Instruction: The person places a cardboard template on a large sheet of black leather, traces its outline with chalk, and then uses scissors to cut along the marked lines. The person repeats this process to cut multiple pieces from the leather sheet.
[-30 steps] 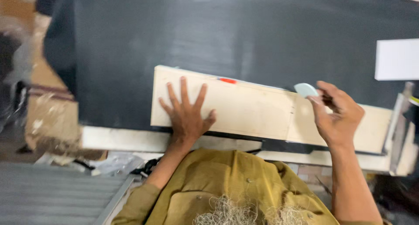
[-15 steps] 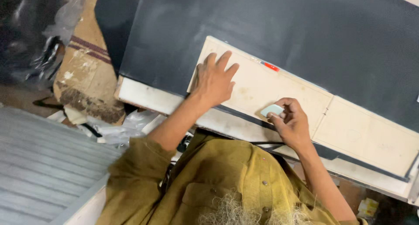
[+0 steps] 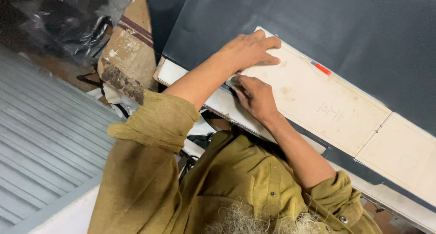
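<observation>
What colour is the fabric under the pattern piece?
Very dark, charcoal to black fabric, plain with no print; the head view shows it.

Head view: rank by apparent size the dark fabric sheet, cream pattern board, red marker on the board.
1. Dark fabric sheet, largest, runs off frame.
2. Cream pattern board, held by the left hand.
3. Red marker, smallest by far.

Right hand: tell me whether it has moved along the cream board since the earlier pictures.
Yes. The right hand has slid along the cream board, from the end past the red mark to the other end, beside the left hand.
</observation>
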